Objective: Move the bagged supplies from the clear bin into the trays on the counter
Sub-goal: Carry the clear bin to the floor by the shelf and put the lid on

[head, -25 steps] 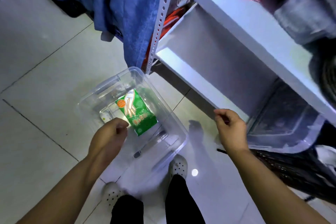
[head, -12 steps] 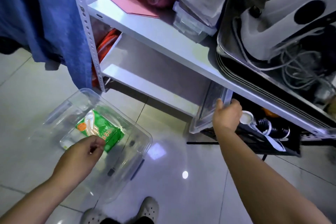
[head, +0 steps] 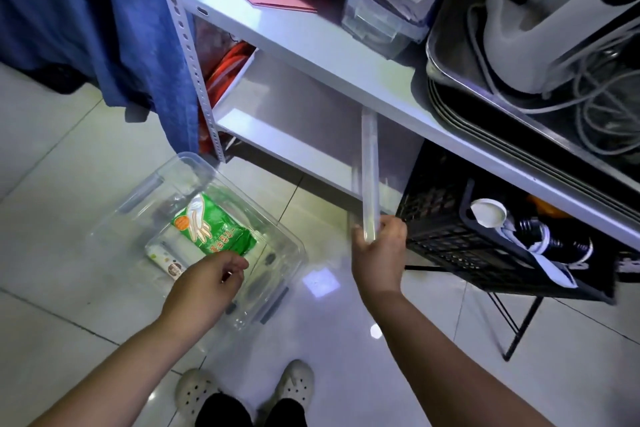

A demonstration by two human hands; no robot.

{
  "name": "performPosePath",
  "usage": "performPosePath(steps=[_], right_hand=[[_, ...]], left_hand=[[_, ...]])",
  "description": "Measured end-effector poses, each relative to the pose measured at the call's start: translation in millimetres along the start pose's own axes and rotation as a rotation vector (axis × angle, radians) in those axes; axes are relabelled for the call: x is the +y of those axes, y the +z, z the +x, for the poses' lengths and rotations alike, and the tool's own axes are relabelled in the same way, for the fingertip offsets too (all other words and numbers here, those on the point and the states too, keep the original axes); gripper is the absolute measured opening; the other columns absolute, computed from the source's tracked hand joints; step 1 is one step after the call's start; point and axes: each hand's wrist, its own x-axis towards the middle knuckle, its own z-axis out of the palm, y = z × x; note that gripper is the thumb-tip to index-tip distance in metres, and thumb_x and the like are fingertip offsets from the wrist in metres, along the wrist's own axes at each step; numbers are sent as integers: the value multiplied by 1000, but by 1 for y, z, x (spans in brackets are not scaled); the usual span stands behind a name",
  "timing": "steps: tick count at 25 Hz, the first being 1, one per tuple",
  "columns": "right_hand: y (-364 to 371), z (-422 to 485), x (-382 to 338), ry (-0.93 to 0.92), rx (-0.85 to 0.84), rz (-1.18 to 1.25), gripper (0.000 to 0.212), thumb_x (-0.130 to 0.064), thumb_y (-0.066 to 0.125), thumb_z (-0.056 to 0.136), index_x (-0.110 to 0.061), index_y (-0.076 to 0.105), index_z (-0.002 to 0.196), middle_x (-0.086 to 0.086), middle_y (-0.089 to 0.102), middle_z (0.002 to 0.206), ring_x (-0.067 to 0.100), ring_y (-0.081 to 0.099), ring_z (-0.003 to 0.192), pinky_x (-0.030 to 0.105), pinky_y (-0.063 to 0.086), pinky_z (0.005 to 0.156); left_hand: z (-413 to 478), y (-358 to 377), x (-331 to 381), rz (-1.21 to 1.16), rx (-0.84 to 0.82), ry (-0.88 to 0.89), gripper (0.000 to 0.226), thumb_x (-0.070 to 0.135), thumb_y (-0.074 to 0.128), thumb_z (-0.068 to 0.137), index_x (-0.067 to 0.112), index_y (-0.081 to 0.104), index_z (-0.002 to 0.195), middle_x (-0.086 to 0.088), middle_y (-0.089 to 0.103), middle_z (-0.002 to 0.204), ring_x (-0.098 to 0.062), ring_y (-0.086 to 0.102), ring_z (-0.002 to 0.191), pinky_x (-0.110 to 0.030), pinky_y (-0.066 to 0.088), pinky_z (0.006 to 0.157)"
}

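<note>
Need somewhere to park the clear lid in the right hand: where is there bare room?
Bare: the lower shelf between the blue cloth and black crate; the floor tiles between the clear bin and that crate. Crowded: the top shelf, packed with boxes and metal trays; the crate holds items too.

left hand (head: 207, 279): fingers loosely curled | right hand (head: 379, 248): grips clear panel (head: 369, 166)
</note>
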Motion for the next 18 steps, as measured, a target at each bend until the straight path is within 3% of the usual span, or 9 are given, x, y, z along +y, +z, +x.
performPosePath(steps=[3,5,8,10,13,15,18], right_hand=[[2,-39,0,-167,-181,-59,38,-36,64,83,-9,51,106,-4,40,97,19,49,94,24,36,78],[3,-62,1,-264,-288,-71,40,-38,64,82,-9,52,109,-3,45,98,18,50,95,21,36,79],[6,-81,4,-443,-357,-114,41,-36,68,80,-6,56,105,8,57,96,26,58,91,33,47,79],[8,-84,10,-522,-434,-144,41,-39,66,80,-6,58,104,10,60,94,26,59,89,37,50,79],[11,-73,24,-479,-530,-107,33,-37,59,85,-11,60,104,5,62,95,22,56,91,34,45,82],[16,-59,37,-366,-443,-106,25,-27,60,87,-10,61,106,8,64,100,25,55,96,36,43,87],[41,-42,54,-288,-378,-289,29,-18,60,88,-6,60,114,16,62,114,32,52,107,38,40,93]], left_hand=[[11,6,33,-139,0,1,28,13,61,84,40,59,76,13,68,83,-14,65,76,-27,48,70],[23,14,53,-387,7,-68,16,16,64,84,32,60,86,2,66,85,-16,63,79,-30,50,72],[42,21,66,-744,76,-236,28,18,67,84,13,48,105,-11,59,97,-24,63,86,-40,56,76],[47,23,61,-837,163,-318,31,9,66,84,6,45,106,-16,58,94,-27,63,78,-44,57,74],[42,18,39,-870,230,-372,20,-4,63,81,3,51,94,-17,59,83,-24,60,65,-29,57,54],[37,8,13,-959,253,-388,21,-7,63,79,9,51,85,-16,62,80,-23,62,63,-22,57,52],[28,-10,-41,-1110,269,-433,20,-6,62,81,11,52,86,-9,72,71,-19,70,61,-22,58,55]])
